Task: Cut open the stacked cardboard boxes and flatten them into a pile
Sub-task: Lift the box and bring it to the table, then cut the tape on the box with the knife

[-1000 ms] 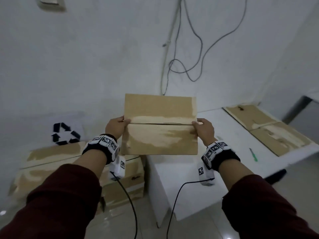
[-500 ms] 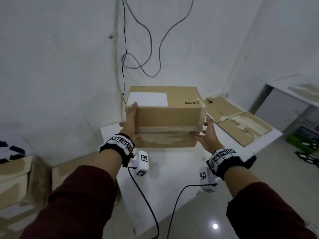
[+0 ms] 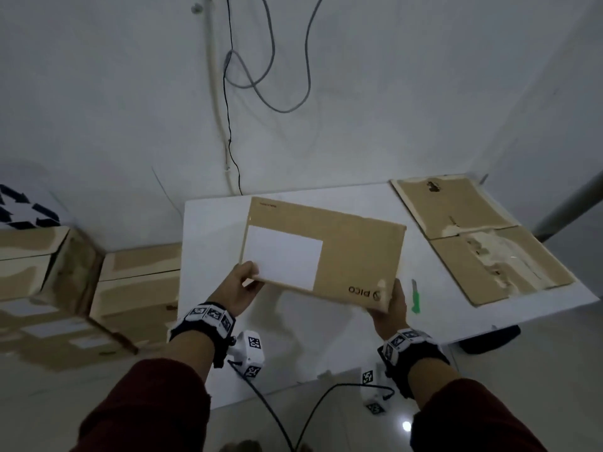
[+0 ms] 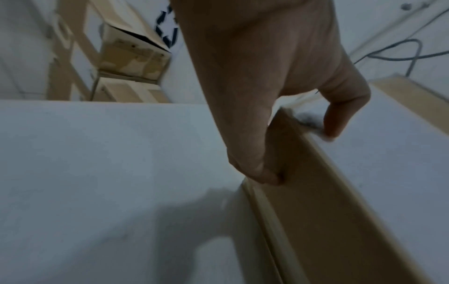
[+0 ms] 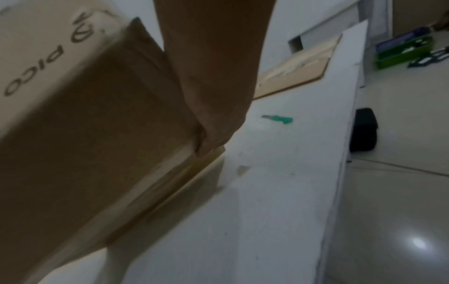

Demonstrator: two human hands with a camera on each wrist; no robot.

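Observation:
A brown cardboard box (image 3: 352, 252) with a white label and a PICO mark is held just over the white table (image 3: 208, 230). My left hand (image 3: 251, 275) grips its near left corner, thumb on top and fingers down the side, as the left wrist view shows (image 4: 298, 153). My right hand (image 3: 391, 298) holds the near right end, with its fingers running down to the taped lower edge (image 5: 211, 142). Whether the box (image 5: 85, 124) touches the table I cannot tell. A green cutter (image 3: 415, 296) lies on the table just right of my right hand.
Flattened cardboard (image 3: 473, 236) lies at the table's far right. Taped boxes (image 3: 137, 288) are stacked on the floor to the left, by a recycling sign (image 3: 23, 212). Cables (image 3: 267, 76) hang on the wall. A black object (image 5: 364, 130) and a green bin (image 5: 403, 51) sit on the floor to the right.
The box has come down from chest height to the table and turned, so its labelled face now points up. Both hands keep their hold. My view has swung down and left.

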